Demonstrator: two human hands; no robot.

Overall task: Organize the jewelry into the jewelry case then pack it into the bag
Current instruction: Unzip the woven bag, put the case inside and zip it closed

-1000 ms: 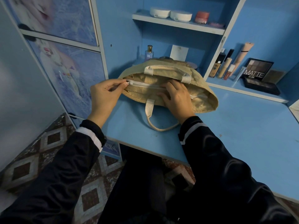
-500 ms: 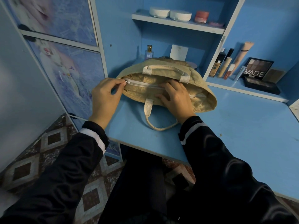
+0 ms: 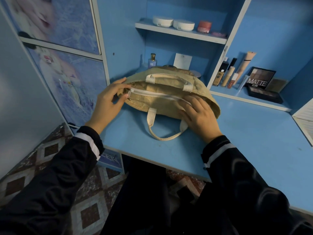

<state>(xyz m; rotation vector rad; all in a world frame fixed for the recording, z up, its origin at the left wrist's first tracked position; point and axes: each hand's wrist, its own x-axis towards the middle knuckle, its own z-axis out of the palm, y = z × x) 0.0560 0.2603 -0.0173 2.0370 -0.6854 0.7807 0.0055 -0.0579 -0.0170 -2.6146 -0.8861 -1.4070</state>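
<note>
Now bag (image 3: 160, 104) flat, long axis left-right; left hand (image 3: 108, 100), right hand (image 3: 199, 116) fingers loose atop.

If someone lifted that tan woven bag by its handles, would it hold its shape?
Probably sags: the bag lies slumped, its rim curving unevenly. Its near handle droops limp on the desk. Coarse weave likely grips, not slips.

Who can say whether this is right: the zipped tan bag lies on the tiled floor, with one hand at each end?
Not quite. The head view shows the tan bag lying on the blue desk, not on the floor. It is zipped, with the left hand and the right hand at its ends.
</note>
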